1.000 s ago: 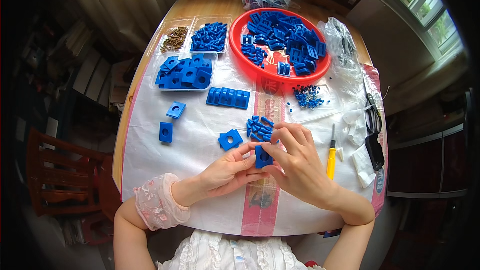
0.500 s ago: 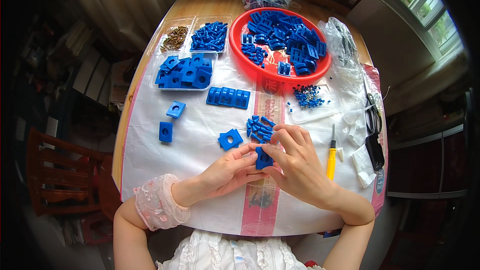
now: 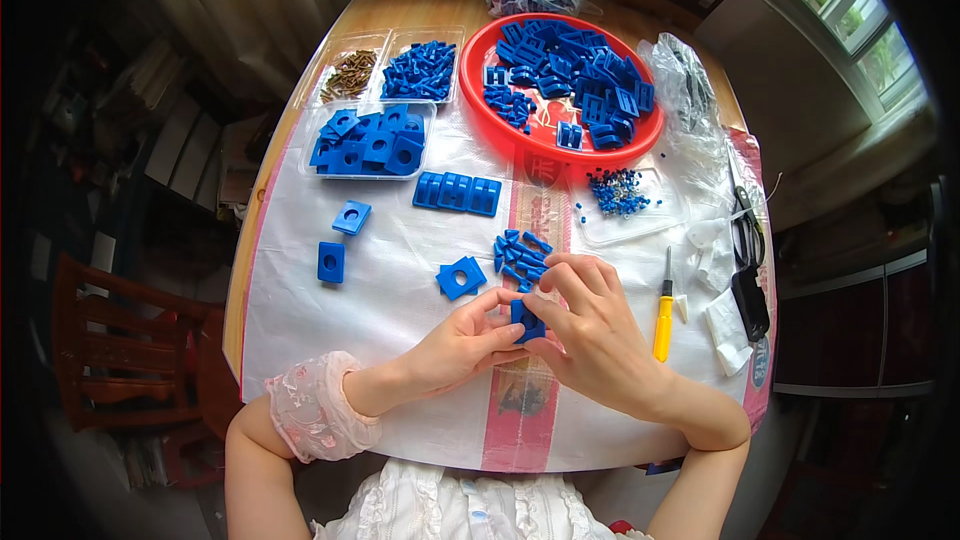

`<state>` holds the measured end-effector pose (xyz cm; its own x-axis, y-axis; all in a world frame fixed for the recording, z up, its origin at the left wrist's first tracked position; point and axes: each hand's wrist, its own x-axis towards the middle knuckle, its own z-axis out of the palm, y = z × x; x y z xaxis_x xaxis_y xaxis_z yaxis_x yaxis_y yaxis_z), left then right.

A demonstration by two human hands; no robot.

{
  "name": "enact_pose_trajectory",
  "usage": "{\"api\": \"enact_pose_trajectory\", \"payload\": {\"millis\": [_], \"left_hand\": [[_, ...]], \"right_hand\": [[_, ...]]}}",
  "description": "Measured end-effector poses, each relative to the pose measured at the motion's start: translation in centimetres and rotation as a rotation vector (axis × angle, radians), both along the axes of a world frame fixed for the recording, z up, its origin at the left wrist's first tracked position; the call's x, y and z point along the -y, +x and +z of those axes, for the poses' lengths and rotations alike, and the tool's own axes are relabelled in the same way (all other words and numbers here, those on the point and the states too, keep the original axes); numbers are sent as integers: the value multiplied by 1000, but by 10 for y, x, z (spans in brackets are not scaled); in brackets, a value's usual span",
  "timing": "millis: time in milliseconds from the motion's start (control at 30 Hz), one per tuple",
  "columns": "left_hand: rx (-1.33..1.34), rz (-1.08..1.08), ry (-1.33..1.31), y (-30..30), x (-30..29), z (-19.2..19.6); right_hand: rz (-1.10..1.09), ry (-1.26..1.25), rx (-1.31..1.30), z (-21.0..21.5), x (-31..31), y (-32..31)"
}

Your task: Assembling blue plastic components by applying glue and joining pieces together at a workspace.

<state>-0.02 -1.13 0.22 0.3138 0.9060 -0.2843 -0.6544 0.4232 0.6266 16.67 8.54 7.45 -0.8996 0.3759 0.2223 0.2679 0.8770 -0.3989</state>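
Observation:
A blue rectangular plastic plate with a round hole (image 3: 522, 316) is held between my two hands over the pink stripe of the cloth. My left hand (image 3: 458, 342) grips its left side, thumb and fingers closed on it. With thumb and fingertips my right hand (image 3: 598, 338) pinches the plate's right side and upper edge, partly covering the hole. Just beyond lies a small pile of blue cone-shaped plugs (image 3: 520, 256). Left of the pile, two or so blue square plates (image 3: 461, 278) lie stacked askew. Farther left are two single blue plates, an upper one (image 3: 351, 217) and a lower one (image 3: 331, 262).
A red basin (image 3: 478, 125) with blue parts stands at the back. Clear trays hold brass-coloured screws (image 3: 350, 76), blue plugs (image 3: 418, 72) and blue plates (image 3: 378, 147). Right of my hand lie a yellow-handled screwdriver (image 3: 664, 325) and black scissors (image 3: 746, 240). Tiny blue and white pieces (image 3: 618, 193) sit nearby.
The plate in my hands has tipped and shifted down slightly. My left fingers have moved a little along it; both hands keep their hold.

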Motion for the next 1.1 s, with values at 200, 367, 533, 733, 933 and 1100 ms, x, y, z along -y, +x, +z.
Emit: {"api": "enact_pose_trajectory", "payload": {"millis": [200,367,533,733,933,1100], "left_hand": [[-16,8,7,0,1,1],[-16,16,-6,1,2,0],[8,25,1,1,2,1],[-12,18,-8,1,2,0],[5,18,-6,1,1,2],[2,12,0,0,1,-1]], "right_hand": [[6,-4,-10,-1,0,0],[7,-11,-18,0,1,0],[11,-7,-21,-1,1,0],[-8,-11,-6,-1,1,0],[18,-16,-17,0,0,0],[1,-11,-6,0,1,0]]}}
